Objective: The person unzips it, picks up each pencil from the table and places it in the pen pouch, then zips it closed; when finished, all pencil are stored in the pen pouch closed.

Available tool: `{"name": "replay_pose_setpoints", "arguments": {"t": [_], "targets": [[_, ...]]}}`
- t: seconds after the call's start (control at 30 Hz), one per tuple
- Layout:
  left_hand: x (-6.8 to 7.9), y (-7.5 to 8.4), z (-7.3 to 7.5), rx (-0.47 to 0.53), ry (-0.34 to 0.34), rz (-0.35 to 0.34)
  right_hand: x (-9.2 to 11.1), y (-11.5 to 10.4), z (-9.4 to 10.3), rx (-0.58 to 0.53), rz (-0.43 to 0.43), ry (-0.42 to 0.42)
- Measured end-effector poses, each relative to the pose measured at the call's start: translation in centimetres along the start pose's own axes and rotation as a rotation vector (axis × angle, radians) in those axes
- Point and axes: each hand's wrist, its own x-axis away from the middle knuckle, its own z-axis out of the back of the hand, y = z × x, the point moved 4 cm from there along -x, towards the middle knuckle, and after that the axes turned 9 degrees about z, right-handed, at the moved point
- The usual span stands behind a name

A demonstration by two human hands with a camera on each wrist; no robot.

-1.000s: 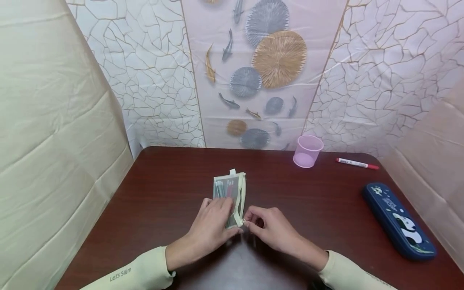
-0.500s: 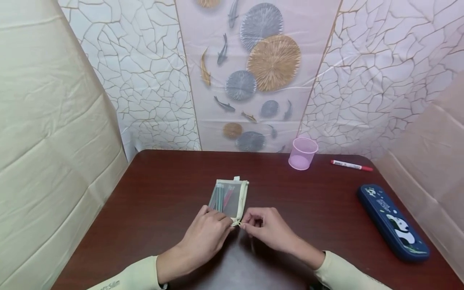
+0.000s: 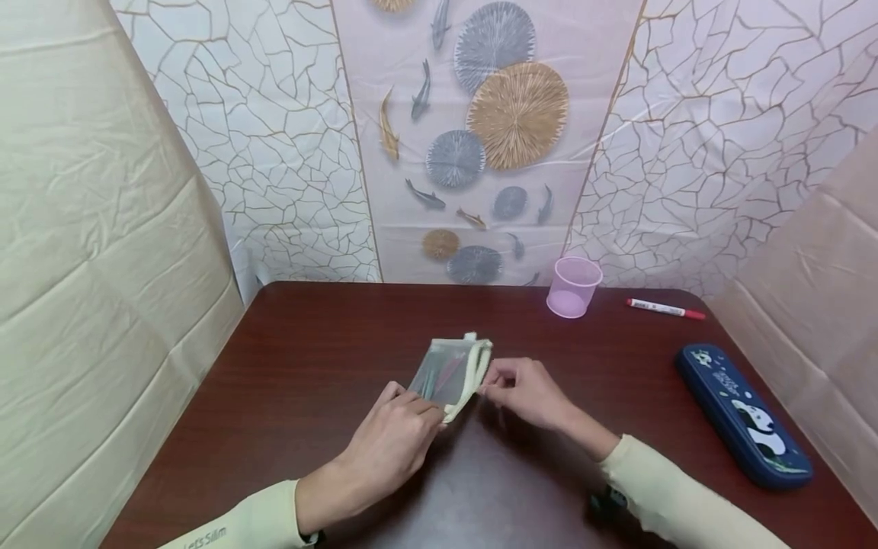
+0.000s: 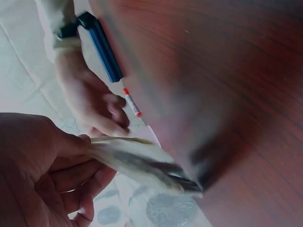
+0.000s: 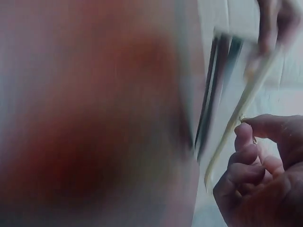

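A see-through mesh zip pouch point(image 3: 461, 385) with pale yellow zip edging is held above the table; greenish sticks, perhaps pencils, and a pink one show inside. My left hand point(image 3: 392, 438) pinches its near corner between thumb and fingers, as the left wrist view of the pouch point(image 4: 137, 163) also shows. At the pouch's right edge, my right hand point(image 3: 530, 393) pinches the small zip pull point(image 5: 242, 120) between thumb and forefinger. The pull itself is covered by fingertips in the head view. Blur hides the pouch's contents in the left wrist view.
A pink see-through cup point(image 3: 575, 288) stands at the back right of the dark wooden table point(image 3: 329, 328). Beside it lies a red and white marker point(image 3: 665, 309). A navy panda pencil case point(image 3: 744, 419) lies along the right edge. Patterned cloth hangs behind the table.
My right hand has moved away from me, from the pouch's near corner to partway along the zip. The pouch has swung to the right, while my left hand keeps its grip.
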Motion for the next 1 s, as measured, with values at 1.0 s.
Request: {"name": "replay_pose_setpoints", "arguments": {"t": [1.0], "targets": [[-5.3, -8.7, -4.9, -0.059, -0.182, 0.057, 3.4, 6.1, 7.1, 0.08, -0.139, 0.15]]}}
